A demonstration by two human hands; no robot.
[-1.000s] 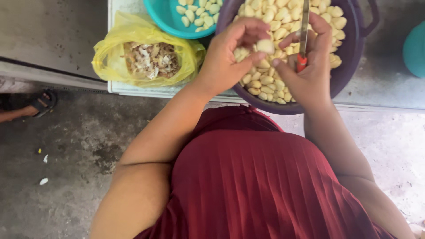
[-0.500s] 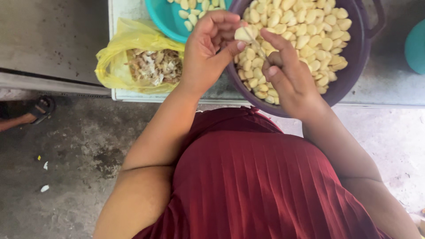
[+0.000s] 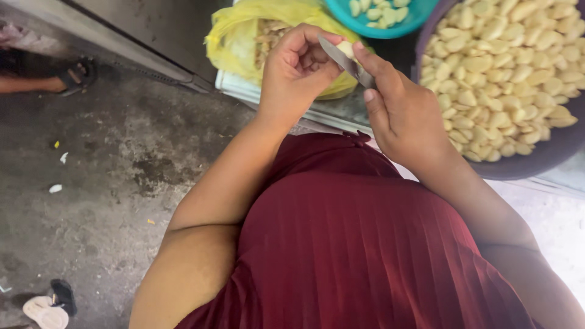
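We pinch a garlic clove (image 3: 345, 47) in left hand (image 3: 297, 76) fingertips, steadying it; right hand (image 3: 399, 109) fingers clamp knife (image 3: 348, 62) against it; purple basin (image 3: 536, 159) at 3 o'clock.

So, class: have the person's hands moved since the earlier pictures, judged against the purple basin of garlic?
Yes. Both the left hand and right hand moved left, off the purple basin, toward the yellow bag.

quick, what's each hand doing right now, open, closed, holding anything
Left hand: closed on a pale peeled garlic clove.
Right hand: closed on a small grey-bladed knife, blade against the clove.
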